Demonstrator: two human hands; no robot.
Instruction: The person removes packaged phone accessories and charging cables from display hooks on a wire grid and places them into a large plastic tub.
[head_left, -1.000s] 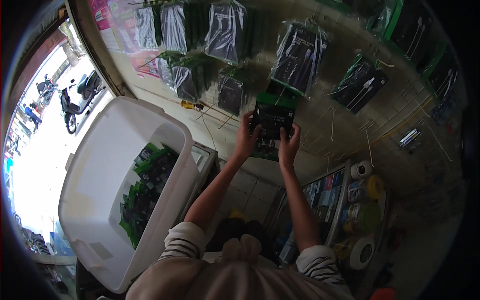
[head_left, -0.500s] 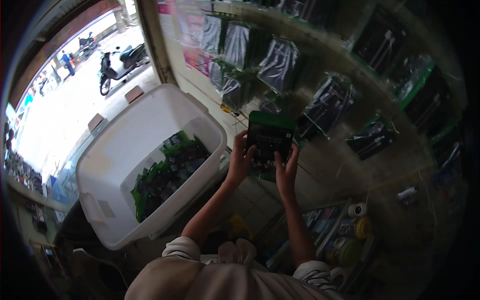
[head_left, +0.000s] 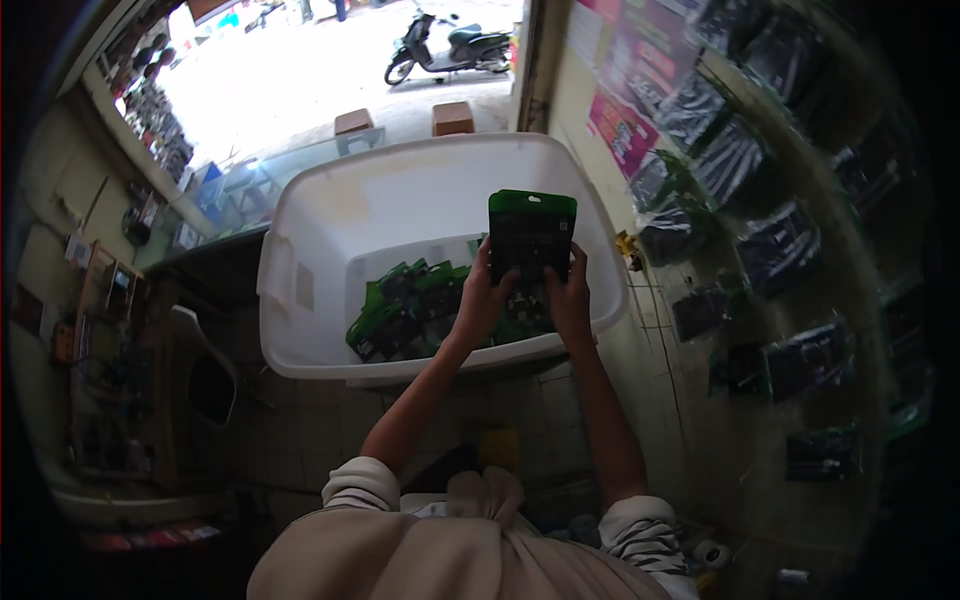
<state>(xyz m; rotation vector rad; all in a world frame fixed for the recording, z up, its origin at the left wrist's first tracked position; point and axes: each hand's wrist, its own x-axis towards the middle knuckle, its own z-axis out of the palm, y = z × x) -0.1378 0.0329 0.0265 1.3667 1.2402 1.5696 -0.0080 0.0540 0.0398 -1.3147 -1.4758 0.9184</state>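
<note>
Charging cable pack (head_left: pixel 532 232): held upright in both hands in front of the person, black with a green top band, a pale hang hole in the band and a small light square near its right edge; the print is too dark to read.
Left hand (head_left: pixel 483 293): grips the pack's lower left edge, thumb on the near face, fingers curled behind.
Right hand (head_left: pixel 570 293): grips the lower right edge the same way, its thumb well apart from the left one.
White plastic tub (head_left: pixel 318 222): lies beyond the hands; the pack covers part of its right side from this view, and the height between them cannot be told.
Tub contents: green-and-black packs (head_left: pixel 400 305) heaped together, several green edges facing up.
Right wall: clear-wrapped packs (head_left: pixel 810 360) hang in rows, near a pink poster (head_left: pixel 622 130).
Left side: a white chair (head_left: pixel 207 345), and a glass counter (head_left: pixel 240 195) behind the tub.
Doorway: a parked scooter (head_left: pixel 455 45) in bright light outside.
</note>
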